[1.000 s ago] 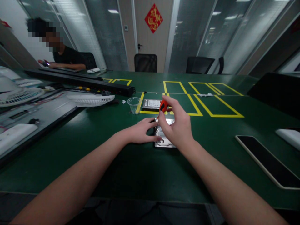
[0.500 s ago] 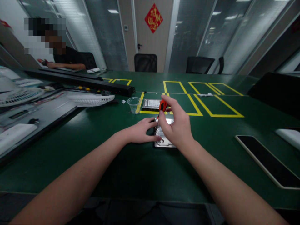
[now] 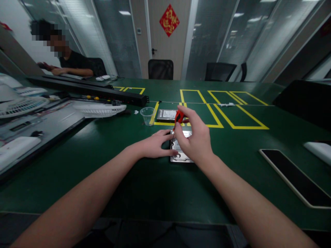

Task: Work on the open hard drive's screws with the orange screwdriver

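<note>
A silver hard drive [image 3: 184, 157] lies flat on the green table in front of me. My left hand [image 3: 156, 144] grips its left edge, with the thumb on the top face near the front corner and the fingers at the far left corner. Over the drive, my right hand [image 3: 196, 137] is closed around the red and black handle of a screwdriver [image 3: 179, 117]. The screwdriver is nearly upright, its shaft down at the drive's far left part; the exact spot of the tip is hard to make out. My right hand covers the drive's right side.
Behind the drive are a second hard drive [image 3: 167, 115] and a clear plastic cup [image 3: 148, 116], by yellow tape outlines. A phone [image 3: 294, 177] lies at right. White fan parts [image 3: 100, 109] and a long black bar [image 3: 103, 91] fill the left. Another person [image 3: 74, 63] sits far left.
The screwdriver handle leans very slightly differently in my right hand. My left hand and the hard drive stay in place. The other person's head and hands have shifted a little.
</note>
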Demonstrator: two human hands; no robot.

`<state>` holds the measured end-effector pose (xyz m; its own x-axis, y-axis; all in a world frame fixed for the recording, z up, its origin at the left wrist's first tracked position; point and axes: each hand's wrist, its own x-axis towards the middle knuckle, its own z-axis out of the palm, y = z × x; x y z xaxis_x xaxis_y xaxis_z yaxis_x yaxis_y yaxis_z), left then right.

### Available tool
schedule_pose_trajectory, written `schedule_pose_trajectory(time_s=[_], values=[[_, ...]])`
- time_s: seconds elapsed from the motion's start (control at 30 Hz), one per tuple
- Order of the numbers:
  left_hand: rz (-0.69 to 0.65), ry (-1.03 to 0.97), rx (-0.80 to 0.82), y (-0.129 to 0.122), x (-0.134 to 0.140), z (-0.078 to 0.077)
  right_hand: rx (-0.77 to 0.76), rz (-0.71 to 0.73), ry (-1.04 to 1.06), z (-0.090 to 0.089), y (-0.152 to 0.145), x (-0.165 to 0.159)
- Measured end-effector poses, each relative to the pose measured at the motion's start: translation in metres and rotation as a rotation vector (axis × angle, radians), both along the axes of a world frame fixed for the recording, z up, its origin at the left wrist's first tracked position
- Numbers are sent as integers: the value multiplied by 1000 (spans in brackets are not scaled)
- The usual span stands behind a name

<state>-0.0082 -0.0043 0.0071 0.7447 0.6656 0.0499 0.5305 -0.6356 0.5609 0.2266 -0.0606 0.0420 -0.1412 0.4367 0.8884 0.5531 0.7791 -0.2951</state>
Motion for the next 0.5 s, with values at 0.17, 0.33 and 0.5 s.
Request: schedule_pose_trajectory(time_s=[0.17, 0.33, 0.5], values=[[12, 5, 2, 1, -1, -2, 33, -22, 27, 0, 2, 3], [6, -2, 7, 0, 0, -1, 10, -35, 8, 1, 1, 3], [-9, -3, 9, 0, 0, 1, -30, -9, 26, -3, 1, 1]])
